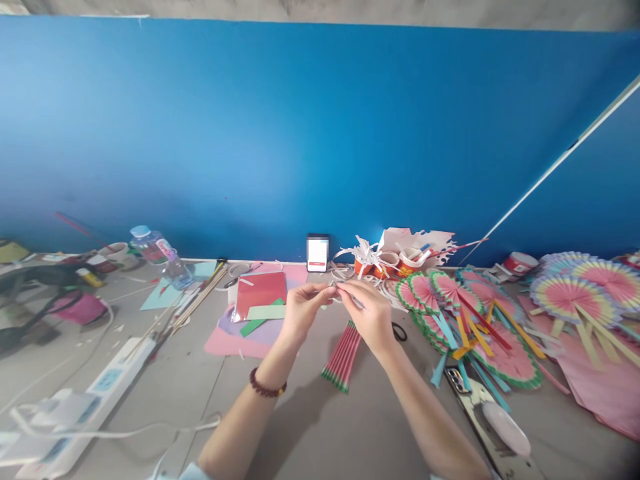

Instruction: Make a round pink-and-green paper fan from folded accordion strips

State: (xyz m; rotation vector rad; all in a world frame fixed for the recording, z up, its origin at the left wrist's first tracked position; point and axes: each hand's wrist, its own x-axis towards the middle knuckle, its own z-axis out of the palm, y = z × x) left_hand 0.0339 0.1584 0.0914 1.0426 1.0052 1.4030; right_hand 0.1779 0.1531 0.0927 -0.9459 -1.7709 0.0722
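My left hand (307, 308) and my right hand (369, 313) meet above the table, thumbs and forefingers pinched together. Between their fingertips is something small and pale, too small to name. Under them lies a pleated pink paper strip (343, 360) with green edges, folded like a fan and partly hidden by my right hand. A black scissors handle (399, 331) shows just beyond my right wrist. Left of my left hand are a red packet (260, 293) and green paper strips (266, 312) on pink and lilac sheets (225, 341).
Finished paper fans (470, 307) with ribbons crowd the right side, near a phone (460, 383) and a white mouse (506, 427). Another phone (318, 253) stands against the blue wall beside red paper cups (387, 263). At left are a power strip (105, 383), wooden sticks (200, 297) and a bottle (160, 253).
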